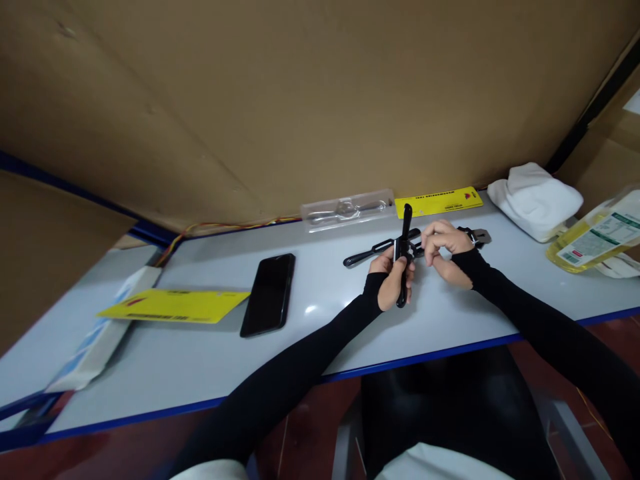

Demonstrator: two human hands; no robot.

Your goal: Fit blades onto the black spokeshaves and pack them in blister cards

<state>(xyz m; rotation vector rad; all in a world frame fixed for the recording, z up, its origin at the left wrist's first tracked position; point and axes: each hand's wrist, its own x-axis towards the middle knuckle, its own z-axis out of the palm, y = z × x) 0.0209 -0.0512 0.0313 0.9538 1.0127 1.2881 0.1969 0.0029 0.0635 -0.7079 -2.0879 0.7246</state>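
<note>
My left hand (393,283) is closed round a black handled tool (404,247), holding one handle upright over the white table (200,353). A second black handle of the tool sticks out to the left, low over the table. My right hand (443,243) is curled at the tool's middle joint, fingers pinched on it. A small grey metal piece (479,235) lies just right of my right hand. Both arms wear black sleeves.
A black phone (269,293) lies left of my hands. Yellow cards (173,307) (440,202), a clear plastic blister pack (347,209), a white cloth (535,198) and a yellow-liquid bag (593,240) sit around. Cardboard walls stand behind; wires run along the back edge.
</note>
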